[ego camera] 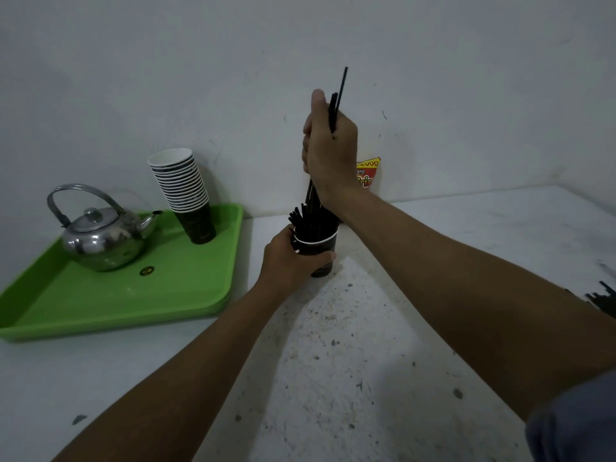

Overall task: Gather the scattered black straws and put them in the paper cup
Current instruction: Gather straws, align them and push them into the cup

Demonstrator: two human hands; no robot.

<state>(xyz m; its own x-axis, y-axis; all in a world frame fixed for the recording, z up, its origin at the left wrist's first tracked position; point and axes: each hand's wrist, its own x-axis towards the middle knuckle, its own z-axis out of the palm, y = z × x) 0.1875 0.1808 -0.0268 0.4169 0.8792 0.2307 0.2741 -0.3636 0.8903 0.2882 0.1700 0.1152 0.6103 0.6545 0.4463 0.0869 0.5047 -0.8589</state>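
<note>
Upright, straws [337, 105] in paper cup [321, 245].

Left hand [290, 258]: low, toward 12 o'clock, fingers wrapped round the paper cup [318, 251].
Right hand [328, 151]: raised above it, fist closed on black straws [336, 105].
Forearms: both bare, outstretched, converging ahead.

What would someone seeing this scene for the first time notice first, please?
At centre, the right hand grips a bundle of black straws upright over the paper cup, which the left hand steadies on the white table. To the left, a green tray carries a shiny metal kettle and a leaning stack of cups. More straws lie at the far right edge.
</note>
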